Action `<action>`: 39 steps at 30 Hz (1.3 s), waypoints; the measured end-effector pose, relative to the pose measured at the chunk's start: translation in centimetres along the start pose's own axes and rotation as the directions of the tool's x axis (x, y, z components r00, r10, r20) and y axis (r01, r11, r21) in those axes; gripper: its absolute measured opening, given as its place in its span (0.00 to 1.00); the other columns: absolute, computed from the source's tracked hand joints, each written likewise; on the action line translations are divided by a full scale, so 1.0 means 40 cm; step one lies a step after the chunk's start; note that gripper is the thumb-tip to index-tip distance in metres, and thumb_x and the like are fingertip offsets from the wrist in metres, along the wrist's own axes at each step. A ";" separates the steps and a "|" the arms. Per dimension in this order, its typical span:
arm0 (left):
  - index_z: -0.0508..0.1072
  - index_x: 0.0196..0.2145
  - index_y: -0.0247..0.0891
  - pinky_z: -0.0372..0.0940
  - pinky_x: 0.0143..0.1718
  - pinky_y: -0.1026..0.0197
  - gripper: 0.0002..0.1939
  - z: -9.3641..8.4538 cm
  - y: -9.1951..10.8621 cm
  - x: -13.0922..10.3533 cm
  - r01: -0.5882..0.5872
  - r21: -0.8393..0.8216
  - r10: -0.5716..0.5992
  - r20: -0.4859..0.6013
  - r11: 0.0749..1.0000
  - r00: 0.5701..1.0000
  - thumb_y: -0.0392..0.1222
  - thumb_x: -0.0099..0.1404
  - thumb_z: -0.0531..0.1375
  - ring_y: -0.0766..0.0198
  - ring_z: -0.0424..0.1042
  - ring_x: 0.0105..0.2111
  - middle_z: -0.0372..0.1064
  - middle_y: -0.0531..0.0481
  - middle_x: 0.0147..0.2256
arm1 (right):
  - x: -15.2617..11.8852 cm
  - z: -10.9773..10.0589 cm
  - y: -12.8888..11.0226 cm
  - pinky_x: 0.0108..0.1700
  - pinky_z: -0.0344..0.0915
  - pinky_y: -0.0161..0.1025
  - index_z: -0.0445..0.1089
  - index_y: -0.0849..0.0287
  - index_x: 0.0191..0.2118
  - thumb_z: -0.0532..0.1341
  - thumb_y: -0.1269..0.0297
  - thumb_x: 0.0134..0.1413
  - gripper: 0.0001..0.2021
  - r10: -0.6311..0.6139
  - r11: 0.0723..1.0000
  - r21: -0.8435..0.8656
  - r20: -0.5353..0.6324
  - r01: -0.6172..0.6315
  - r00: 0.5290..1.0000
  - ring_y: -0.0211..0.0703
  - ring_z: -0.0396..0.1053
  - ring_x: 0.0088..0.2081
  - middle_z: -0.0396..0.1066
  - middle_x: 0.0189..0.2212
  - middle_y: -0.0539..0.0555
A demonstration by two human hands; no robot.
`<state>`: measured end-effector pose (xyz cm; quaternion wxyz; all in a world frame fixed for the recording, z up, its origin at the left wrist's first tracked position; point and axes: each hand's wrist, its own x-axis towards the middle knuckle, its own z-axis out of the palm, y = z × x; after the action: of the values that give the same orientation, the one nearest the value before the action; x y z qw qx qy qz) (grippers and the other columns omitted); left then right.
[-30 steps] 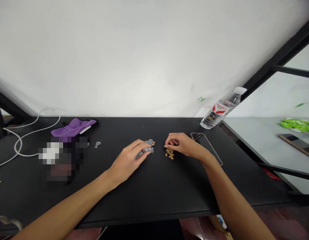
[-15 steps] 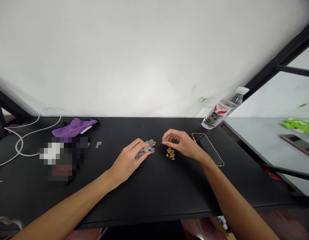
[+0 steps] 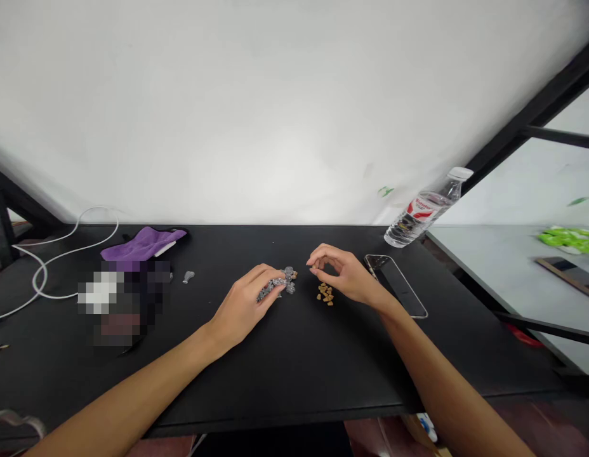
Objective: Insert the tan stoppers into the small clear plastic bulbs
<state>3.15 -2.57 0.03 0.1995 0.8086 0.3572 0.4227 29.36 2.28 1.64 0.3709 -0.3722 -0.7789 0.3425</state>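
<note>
My left hand (image 3: 249, 295) rests on the black table with its fingers curled round part of a pile of small clear and grey pieces (image 3: 289, 273). One small brownish piece shows at the right edge of that pile. To the right, my right hand (image 3: 337, 270) is raised a little over the table, thumb and fingertips drawn close together; whatever they may hold is too small to make out. Several small tan pieces (image 3: 325, 293) lie in a loose group just below my right hand.
A phone (image 3: 397, 285) lies right of my right hand, with a water bottle (image 3: 423, 212) behind it. At the left are a purple cloth (image 3: 145, 244), a small clear piece (image 3: 188, 277), a blurred-out object and a white cable (image 3: 42, 270).
My right hand has shifted slightly left, and its thumb and fingertips have come closer together. The fingers of my left hand have moved slightly on the clear pieces.
</note>
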 end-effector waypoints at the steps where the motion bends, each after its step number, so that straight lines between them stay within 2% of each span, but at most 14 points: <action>1: 0.73 0.48 0.41 0.68 0.44 0.60 0.07 0.000 -0.001 0.000 0.003 0.000 -0.003 0.000 1.000 1.000 0.35 0.74 0.60 0.63 0.73 0.40 0.72 0.49 0.43 | 0.000 0.000 0.000 0.44 0.70 0.42 0.74 0.57 0.41 0.65 0.60 0.62 0.07 0.000 1.000 0.000 -0.002 0.000 1.000 0.43 0.69 0.38 0.72 0.38 0.55; 6: 0.73 0.49 0.42 0.68 0.45 0.59 0.08 0.001 -0.003 -0.003 0.011 -0.013 -0.011 0.002 1.000 1.000 0.35 0.74 0.60 0.62 0.74 0.41 0.72 0.48 0.44 | 0.001 0.000 -0.007 0.47 0.70 0.44 0.77 0.57 0.42 0.66 0.58 0.63 0.09 0.060 0.998 0.032 0.032 -0.061 0.998 0.46 0.73 0.41 0.78 0.39 0.56; 9: 0.73 0.49 0.42 0.67 0.44 0.59 0.08 0.003 -0.004 -0.003 0.005 -0.021 -0.005 0.000 1.000 1.000 0.35 0.74 0.60 0.62 0.73 0.40 0.72 0.48 0.43 | -0.001 0.004 -0.009 0.51 0.70 0.45 0.79 0.56 0.46 0.64 0.58 0.65 0.11 0.071 0.996 0.050 0.041 -0.073 0.997 0.47 0.75 0.45 0.79 0.42 0.56; 13: 0.73 0.48 0.42 0.66 0.43 0.60 0.07 0.005 -0.005 -0.003 0.011 -0.019 -0.011 -0.002 1.000 1.000 0.35 0.73 0.60 0.63 0.72 0.39 0.72 0.49 0.42 | -0.005 0.015 -0.006 0.52 0.72 0.46 0.79 0.57 0.47 0.64 0.57 0.65 0.12 0.090 0.989 0.116 0.064 -0.097 0.994 0.48 0.77 0.46 0.79 0.42 0.57; 18: 0.72 0.43 0.41 0.64 0.35 0.63 0.04 0.004 -0.007 -0.006 0.034 -0.003 -0.034 -0.017 0.999 0.999 0.37 0.71 0.63 0.65 0.70 0.35 0.71 0.52 0.37 | -0.009 0.032 -0.018 0.53 0.73 0.46 0.78 0.59 0.44 0.68 0.58 0.61 0.11 0.137 0.959 0.237 0.097 -0.156 0.986 0.48 0.80 0.45 0.81 0.40 0.56; 23: 0.73 0.44 0.41 0.65 0.39 0.62 0.06 0.003 -0.009 -0.004 -0.017 -0.040 0.015 -0.043 0.999 0.999 0.38 0.70 0.65 0.65 0.70 0.36 0.71 0.51 0.38 | -0.006 0.049 -0.038 0.48 0.73 0.42 0.80 0.60 0.41 0.68 0.60 0.60 0.09 0.074 0.983 0.160 0.104 -0.090 0.992 0.45 0.77 0.41 0.79 0.38 0.56; 30: 0.74 0.43 0.41 0.64 0.37 0.62 0.06 0.004 -0.013 -0.003 -0.018 -0.045 0.016 -0.052 0.999 0.999 0.39 0.69 0.66 0.65 0.69 0.34 0.70 0.52 0.36 | -0.007 0.071 -0.049 0.49 0.73 0.42 0.79 0.60 0.40 0.70 0.60 0.58 0.09 0.064 0.963 0.253 0.100 -0.088 0.993 0.44 0.77 0.41 0.79 0.38 0.55; 39: 0.75 0.44 0.42 0.66 0.38 0.60 0.08 0.008 -0.016 -0.006 -0.030 -0.065 0.027 -0.048 0.997 0.998 0.41 0.68 0.67 0.63 0.72 0.35 0.74 0.50 0.38 | -0.011 0.081 -0.059 0.47 0.72 0.41 0.80 0.58 0.41 0.69 0.61 0.60 0.07 0.032 0.975 0.218 0.076 -0.048 0.997 0.44 0.76 0.41 0.79 0.38 0.55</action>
<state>3.06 -2.33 -0.68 0.2113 0.7966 0.3361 0.4558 26.08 -0.09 1.83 0.3746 -0.3320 -0.7413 0.4471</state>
